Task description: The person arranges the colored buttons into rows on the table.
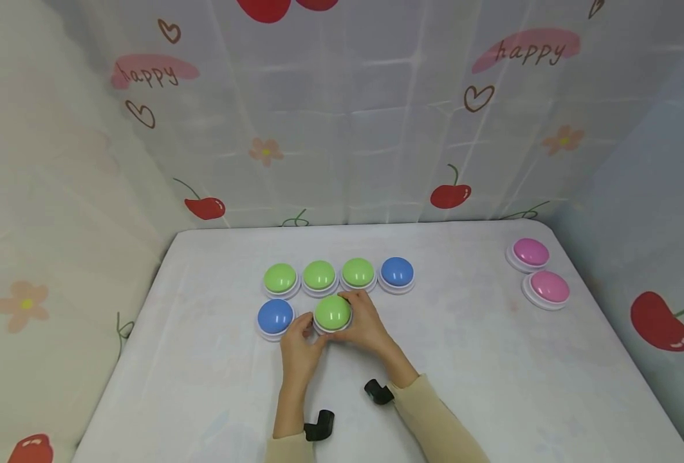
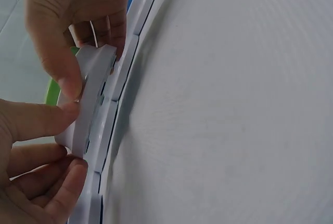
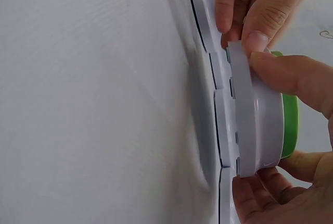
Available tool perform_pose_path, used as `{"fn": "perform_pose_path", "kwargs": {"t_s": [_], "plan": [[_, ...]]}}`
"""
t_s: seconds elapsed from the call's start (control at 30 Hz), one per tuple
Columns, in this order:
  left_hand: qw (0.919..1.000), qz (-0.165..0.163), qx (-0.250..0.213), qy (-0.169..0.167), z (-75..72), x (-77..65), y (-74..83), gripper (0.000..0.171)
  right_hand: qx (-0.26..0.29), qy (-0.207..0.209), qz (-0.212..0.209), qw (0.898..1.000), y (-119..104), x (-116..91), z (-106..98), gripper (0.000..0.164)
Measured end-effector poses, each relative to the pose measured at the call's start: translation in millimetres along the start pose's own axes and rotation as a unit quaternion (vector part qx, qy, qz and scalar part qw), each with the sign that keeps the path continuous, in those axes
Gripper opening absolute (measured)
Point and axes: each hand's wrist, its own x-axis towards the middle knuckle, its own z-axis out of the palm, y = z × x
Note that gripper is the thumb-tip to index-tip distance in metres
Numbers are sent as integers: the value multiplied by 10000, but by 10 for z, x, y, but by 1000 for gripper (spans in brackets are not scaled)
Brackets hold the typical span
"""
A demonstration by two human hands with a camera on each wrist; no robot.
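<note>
A push button with a green dome (image 1: 332, 312) and a white round base is held between both hands near the middle of the table. My left hand (image 1: 300, 355) grips the base at its left side, thumb and fingers at the rim. On the other side, my right hand (image 1: 367, 325) curls round the right and back of the rim. The two thumbs meet at the front of the white base (image 3: 245, 114) in the right wrist view. Its underside edge shows there, standing off from the bases behind. Just left of my left hand sits a blue push button (image 1: 275, 316).
Behind the hands runs a row of three green push buttons (image 1: 319, 275) and a blue one (image 1: 397, 272) at its right end. Two pink push buttons (image 1: 550, 287) sit near the table's right edge. A printed curtain (image 1: 347, 154) rises behind the white table (image 1: 480, 360).
</note>
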Motion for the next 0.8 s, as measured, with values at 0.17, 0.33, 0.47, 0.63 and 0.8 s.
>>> {"fn": "perform_pose_path", "kwargs": {"t_s": [0.17, 0.33, 0.47, 0.63, 0.8], "plan": [[9994, 119, 103, 309, 10, -1, -19, 46, 19, -7, -31, 10000, 15, 44, 84, 86], [9983, -59, 391, 431, 13, -5, -22, 43, 21, -28, -57, 10000, 47, 90, 165, 86], [9964, -293, 605, 524, 19, -6, -21, 42, -47, -51, -133, 9999, 65, 121, 214, 86], [9944, -435, 693, 664, 26, -4, -19, 40, -17, -126, -127, 9998, 60, 142, 243, 87], [9932, -447, 747, 775, 29, -2, -11, 37, -25, -166, -46, 9998, 44, 147, 254, 88]]}}
